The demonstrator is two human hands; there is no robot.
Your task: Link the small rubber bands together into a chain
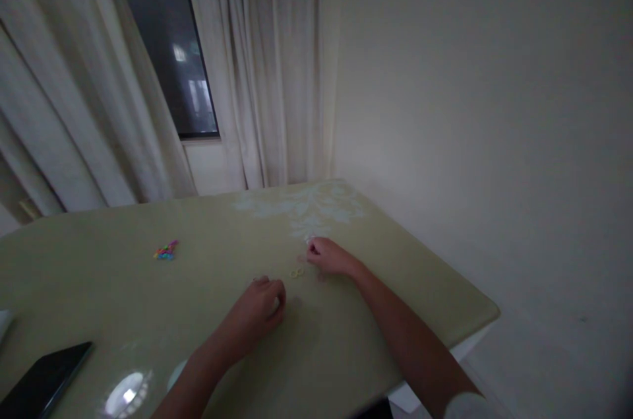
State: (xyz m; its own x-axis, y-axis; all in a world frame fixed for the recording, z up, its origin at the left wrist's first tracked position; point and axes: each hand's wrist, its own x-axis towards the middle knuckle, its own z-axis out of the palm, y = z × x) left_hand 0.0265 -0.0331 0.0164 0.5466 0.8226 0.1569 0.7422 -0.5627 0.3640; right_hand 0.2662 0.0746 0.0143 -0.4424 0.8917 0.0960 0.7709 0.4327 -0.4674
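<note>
Running away beyond both hands, the table (222,234) ends at a far edge just in front of the curtain (277,69). Its right edge slants from a far corner, beyond the right hand (322,255), toward the person, down to a rounded corner well to the right of that hand; the wall (469,109) rises past this edge. The near edge passes beneath the right forearm. The widest stretch of tabletop lies to the left of the left hand (264,303), reaching out to a small multicoloured pile (165,251), well apart from that hand and farther from the person. A dark tablet (47,376) lies left of the left hand and nearer the person. Beyond the right hand, a white pattern (306,201) spreads toward the far corner.

The right hand is low over the table, fingers curled and drawn in toward the thumb; whether anything is pinched there cannot be told. The left hand, nearer the person, is rounded like a loose fist, back upward, close to the tabletop; its grip is hidden too. Yellow rings (297,273) lie on the table between the hands, just beside the right fingertips and a little farther out than the left hand.
</note>
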